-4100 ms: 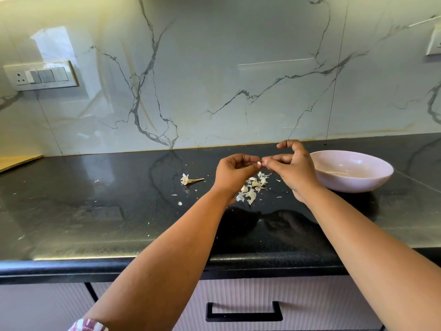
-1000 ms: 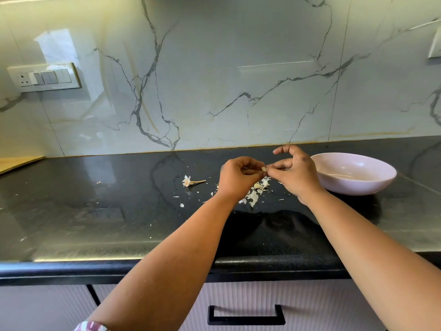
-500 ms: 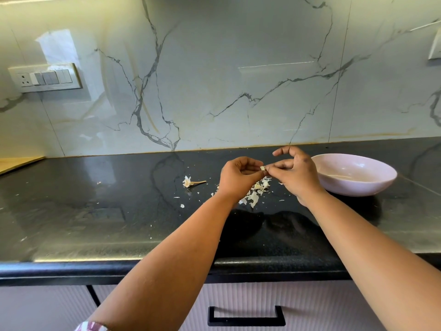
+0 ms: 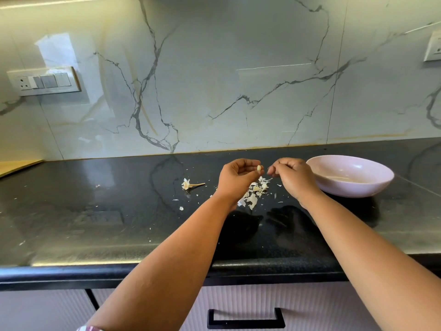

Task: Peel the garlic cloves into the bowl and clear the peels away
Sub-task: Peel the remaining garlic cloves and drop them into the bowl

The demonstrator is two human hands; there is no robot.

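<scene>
Above scattered peels (image 4: 254, 194), garlic clove (image 4: 259, 167) in left hand (image 4: 235, 179).

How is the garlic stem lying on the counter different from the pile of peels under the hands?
The garlic stem is one piece, a stalk with a papery tuft at its left end; the pile of peels is many loose flakes. The stem lies alone left of the left hand; the pile sits below both hands. Both rest on the black counter.

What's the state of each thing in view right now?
left hand: pinching garlic clove at the fingertips
right hand: fingers curled, apart from the clove; contents unclear
bowl: upright on countertop
peels: piled loose below the hands
garlic stem: lying on its side
</scene>
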